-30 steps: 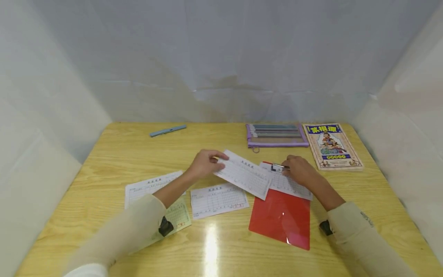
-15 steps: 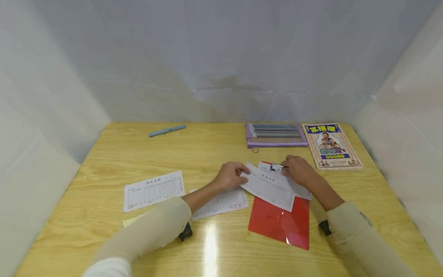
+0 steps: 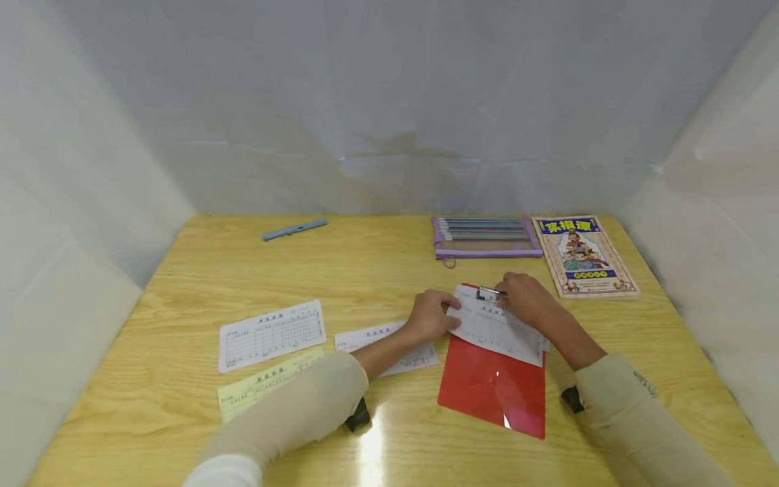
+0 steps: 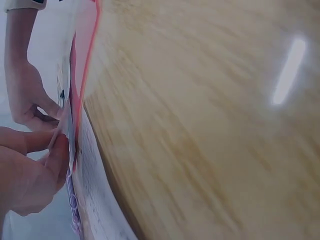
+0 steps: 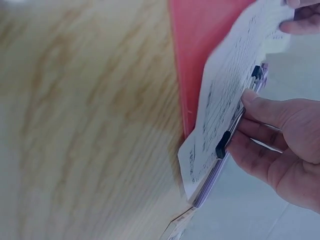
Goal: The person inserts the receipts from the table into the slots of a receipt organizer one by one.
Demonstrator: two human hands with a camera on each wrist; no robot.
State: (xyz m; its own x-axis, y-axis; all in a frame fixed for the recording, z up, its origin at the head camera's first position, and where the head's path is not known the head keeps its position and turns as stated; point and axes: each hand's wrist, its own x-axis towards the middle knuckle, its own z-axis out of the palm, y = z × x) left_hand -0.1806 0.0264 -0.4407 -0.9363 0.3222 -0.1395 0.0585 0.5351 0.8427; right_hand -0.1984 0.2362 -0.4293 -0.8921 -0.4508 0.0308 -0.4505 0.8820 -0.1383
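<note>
One white printed slip (image 3: 496, 338) lies over the red clipboard (image 3: 489, 392), partly covering a lower slip (image 3: 466, 293). The left hand (image 3: 431, 315) pinches its left edge between thumb and fingers; the right hand (image 3: 527, 299) pinches the metal clip (image 3: 490, 293), though how far that is raised is hard to tell. Such paper should be light, floppy and easily creased, best held flat by an edge. Leftward, a yellow slip (image 3: 268, 384) rests on the desk (image 3: 152, 352).

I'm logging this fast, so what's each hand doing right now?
Left hand: closed, pinching a white form by its edge.
Right hand: closed, gripping the metal clip of the red clipboard.
</note>
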